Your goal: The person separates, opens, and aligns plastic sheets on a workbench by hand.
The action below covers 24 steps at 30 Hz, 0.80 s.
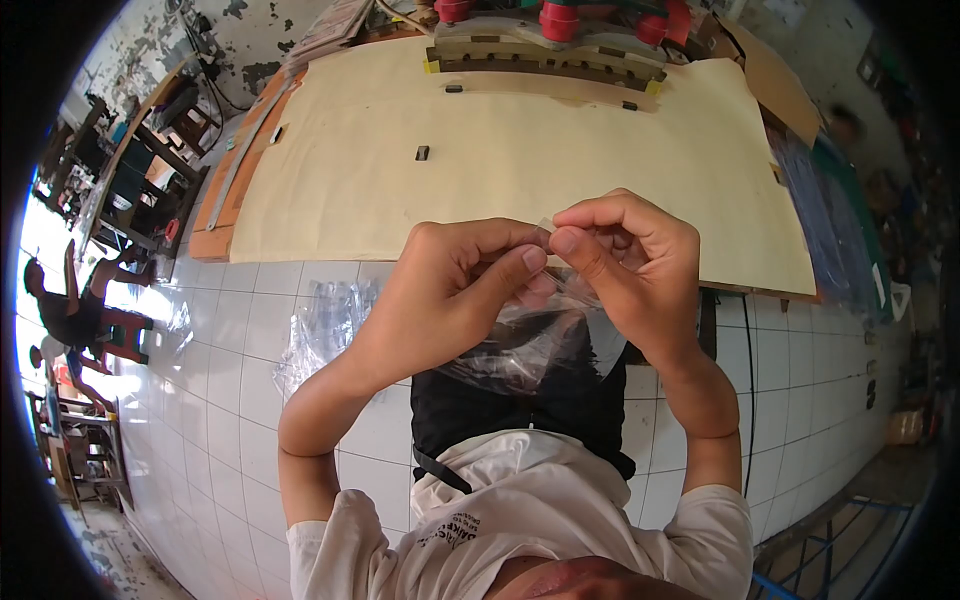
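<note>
Clear plastic: I have a thin transparent bag (520, 345) hanging from both my hands, crumpled and slack below the fingers, in front of my chest and above the white tiled floor (230, 400).
Bag's top edge: it sits pinched between the two hands, just at the near edge of the bench (400, 190).
Left hand: my left hand (455, 275) is closed on the bag's rim, thumb laid over the film, index and the other fingers curled behind it.
Right hand: my right hand (625, 255) is also clenched on the rim, thumb tip pressing the film against the bent index finger; the two thumbs nearly touch.
Doing it well: I judge that the film wants only a light pinch at the very edge, with thumb and forefinger sliding against each other so that the two layers part; a hard grip would only press them together.
Wrists: both are bent inward, forearms rising from the lower corners and meeting in the middle, elbows spread wide.
Bench top: covered with pale brown sheet, carrying a few small dark pieces (422, 153) and a wooden fixture with red knobs (550, 40) at the far side.
Floor: another clear bag (320, 325) lies left of my arm.
Elsewhere: people sit at far left, well apart.
</note>
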Available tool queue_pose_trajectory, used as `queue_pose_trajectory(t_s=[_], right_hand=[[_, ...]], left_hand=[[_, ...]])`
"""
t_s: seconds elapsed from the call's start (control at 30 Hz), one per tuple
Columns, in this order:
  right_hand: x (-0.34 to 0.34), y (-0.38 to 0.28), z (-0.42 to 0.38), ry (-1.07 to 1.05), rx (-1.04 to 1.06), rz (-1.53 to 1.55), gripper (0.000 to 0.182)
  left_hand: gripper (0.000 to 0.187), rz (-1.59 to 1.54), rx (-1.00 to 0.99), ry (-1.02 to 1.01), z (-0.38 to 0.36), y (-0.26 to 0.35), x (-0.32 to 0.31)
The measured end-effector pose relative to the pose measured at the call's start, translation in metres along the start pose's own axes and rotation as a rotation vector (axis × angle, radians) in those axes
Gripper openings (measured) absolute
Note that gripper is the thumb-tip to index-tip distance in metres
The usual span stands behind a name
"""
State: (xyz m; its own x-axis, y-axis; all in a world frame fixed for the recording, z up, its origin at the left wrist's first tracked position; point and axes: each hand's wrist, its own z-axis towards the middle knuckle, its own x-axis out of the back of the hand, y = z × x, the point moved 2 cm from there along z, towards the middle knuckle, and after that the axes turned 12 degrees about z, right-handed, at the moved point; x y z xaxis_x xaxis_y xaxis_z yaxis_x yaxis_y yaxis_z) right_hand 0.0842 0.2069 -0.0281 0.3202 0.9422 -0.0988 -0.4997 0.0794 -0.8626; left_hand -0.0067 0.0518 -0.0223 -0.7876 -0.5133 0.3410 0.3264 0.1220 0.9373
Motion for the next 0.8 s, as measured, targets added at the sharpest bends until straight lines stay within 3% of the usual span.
queue_pose_trajectory(t_s=[0.2, 0.37, 0.53, 0.73, 0.8], right_hand=[[-0.001, 0.0, 0.001, -0.012, 0.001, -0.031, 0.012], [0.005, 0.0, -0.001, -0.075, 0.0, -0.095, 0.016], [0.011, 0.005, -0.004, -0.09, 0.045, -0.168, 0.021], [0.015, 0.006, -0.003, -0.074, 0.028, -0.039, 0.021], [0.014, 0.004, -0.003, -0.095, 0.108, -0.09, 0.02]], left_hand=[[0.021, 0.073, -0.044, 0.039, 0.0, 0.002, 0.0], [0.018, 0.005, -0.094, 0.281, -0.006, 0.007, 0.014], [0.02, 0.016, -0.118, 0.331, -0.009, 0.01, 0.029], [0.022, 0.079, -0.139, 0.363, -0.014, 0.018, 0.041], [0.022, 0.092, -0.149, 0.364, -0.014, 0.02, 0.043]])
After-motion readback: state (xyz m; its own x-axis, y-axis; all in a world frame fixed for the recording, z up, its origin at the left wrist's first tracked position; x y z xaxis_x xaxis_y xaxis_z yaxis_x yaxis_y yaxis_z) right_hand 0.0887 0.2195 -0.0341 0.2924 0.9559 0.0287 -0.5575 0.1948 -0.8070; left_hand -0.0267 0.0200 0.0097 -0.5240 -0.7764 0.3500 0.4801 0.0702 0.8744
